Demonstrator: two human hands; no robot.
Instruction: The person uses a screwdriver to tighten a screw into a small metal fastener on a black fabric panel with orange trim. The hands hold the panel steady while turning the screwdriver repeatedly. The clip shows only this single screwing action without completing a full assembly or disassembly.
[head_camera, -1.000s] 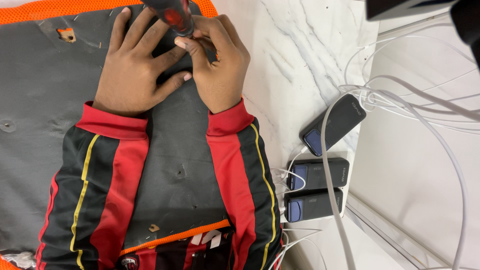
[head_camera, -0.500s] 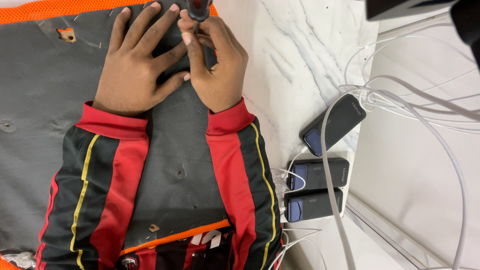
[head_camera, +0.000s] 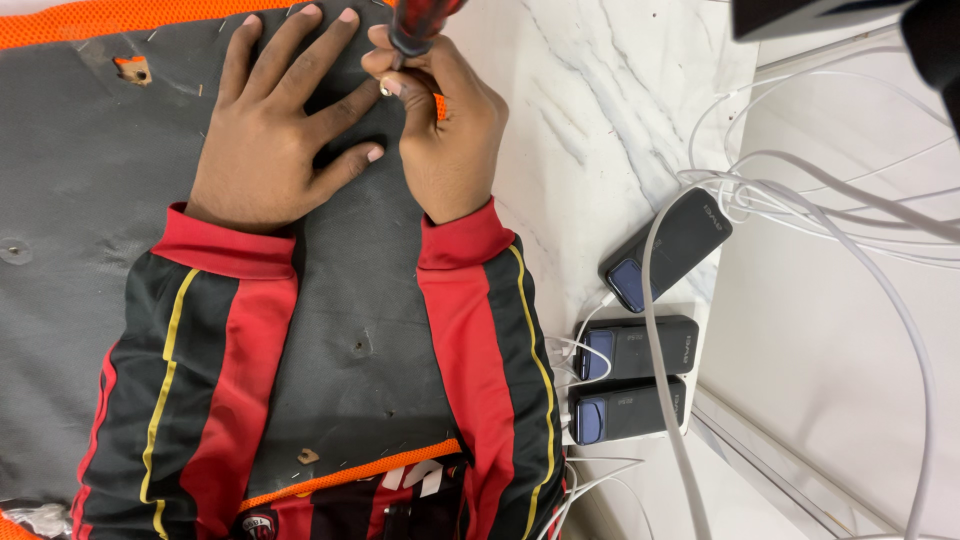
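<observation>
Left hand (head_camera: 275, 125) is lying flat with fingers spread, pressing down on a dark grey fabric-covered panel with bright orange mesh edging (head_camera: 100, 190). Right hand (head_camera: 445, 130) is curling closed around a screwdriver with a red and black handle (head_camera: 420, 25), fingertips pinching low on the handle; the handle is running up past the top edge of the view, and the tool's tip is hidden behind the fingers, so whether it is touching the panel cannot be told. Both hands are sitting close together near the panel's upper right corner, the left thumb lying just beside the right knuckles. Sleeves are showing red cuffs with black, red and yellow stripes.

Panel is resting on a white marble-patterned table (head_camera: 610, 120) and is filling the left half of the view. Small metal staples are dotting the fabric along the orange edges, and a torn patch (head_camera: 133, 68) is showing near the top left.

Right of the panel, three dark rectangular power banks are lying on the table: one tilted (head_camera: 668, 248), two lying side by side below it (head_camera: 635, 350) (head_camera: 628, 410). White cables (head_camera: 800, 210) are looping over and beside them.
</observation>
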